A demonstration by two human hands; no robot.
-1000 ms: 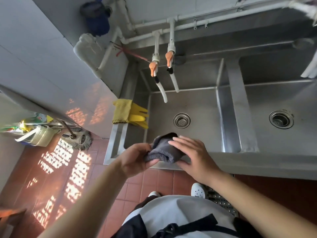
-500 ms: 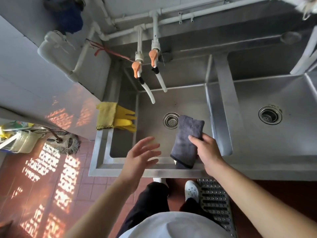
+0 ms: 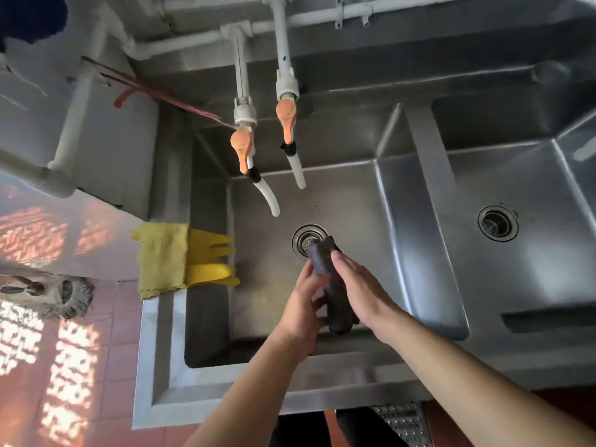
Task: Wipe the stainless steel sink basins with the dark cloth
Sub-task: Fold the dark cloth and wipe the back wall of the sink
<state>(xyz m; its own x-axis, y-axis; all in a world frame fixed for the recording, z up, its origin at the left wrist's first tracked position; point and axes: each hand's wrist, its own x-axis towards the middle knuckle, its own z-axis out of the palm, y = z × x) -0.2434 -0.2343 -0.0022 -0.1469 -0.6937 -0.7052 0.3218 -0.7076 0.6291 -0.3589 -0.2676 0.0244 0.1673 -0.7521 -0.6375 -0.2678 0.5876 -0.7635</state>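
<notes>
Your left hand and right hand are pressed together around the rolled dark grey cloth, both gripping it, held over the left stainless steel sink basin just in front of its round drain strainer. Yellow rubber gloves drape over the basin's left rim. Two orange-handled white taps hang behind the drain. No readable writing anywhere.

Commercial kitchen wash area: steel double sink, exposed white wall pipes, two orange-handled taps, yellow rubber gloves over rim, mop head, red floor tiles.
</notes>
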